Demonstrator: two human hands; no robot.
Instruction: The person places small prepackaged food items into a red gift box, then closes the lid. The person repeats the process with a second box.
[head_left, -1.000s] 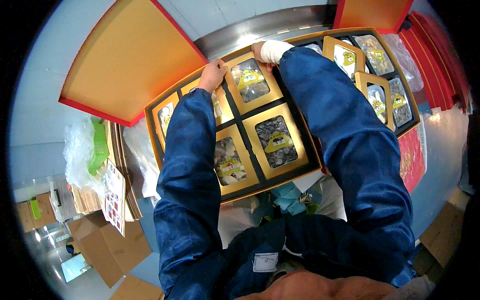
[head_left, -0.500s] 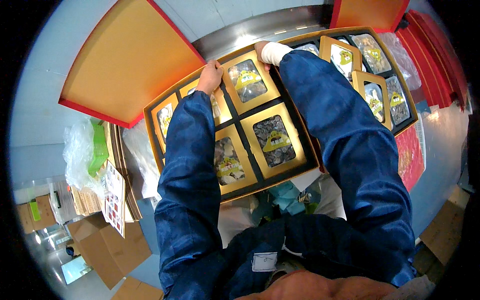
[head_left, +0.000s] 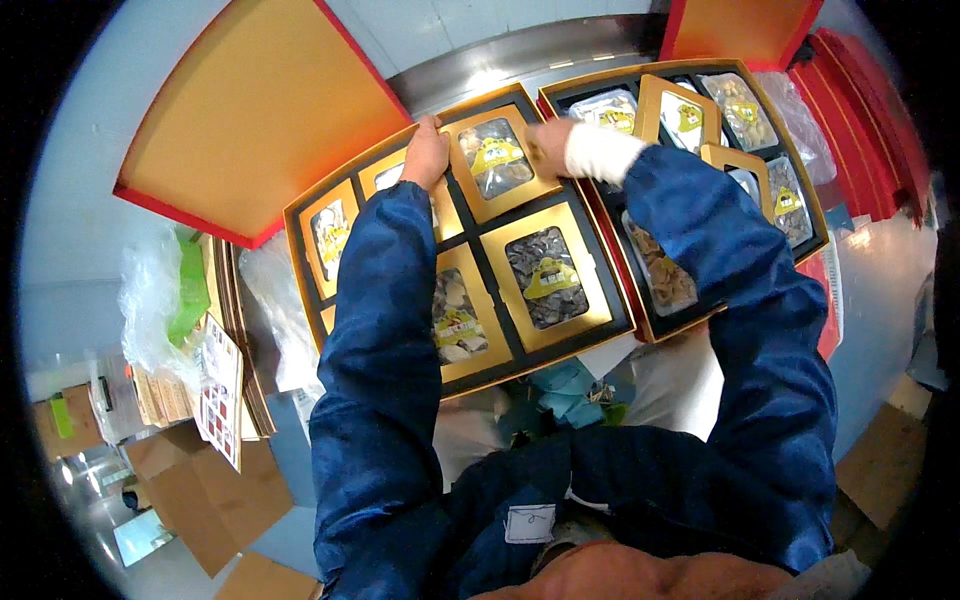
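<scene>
A large gift case (head_left: 375, 372) with a black insert holds several gold window boxes of dried food. My left hand (head_left: 427, 158) is at its far edge, fingers closed against the left side of the far gold window box (head_left: 462, 190), fingertips partly hidden. At that box's right side is my right hand (head_left: 550, 147), in a white cuff and smeared by motion, so its grip is unclear. Nearer me lies another gold window box (head_left: 595, 300) with dark dried pieces. A second case (head_left: 690, 322) stands to the right, with clear packs (head_left: 660, 270) and loose gold frames (head_left: 650, 100).
A gold-lined red lid (head_left: 270, 110) leans at the far left, another lid (head_left: 735, 30) at the far right. Red lids (head_left: 860, 120) are stacked at right. Clear plastic wrap (head_left: 150, 300), a printed sheet (head_left: 222, 400) and cardboard cartons (head_left: 215, 490) are at left.
My right hand has moved right and toward me from the far corner of the gold window box. The right forearm has swung right, uncovering the second case's near-left pack. My left hand has barely moved.
</scene>
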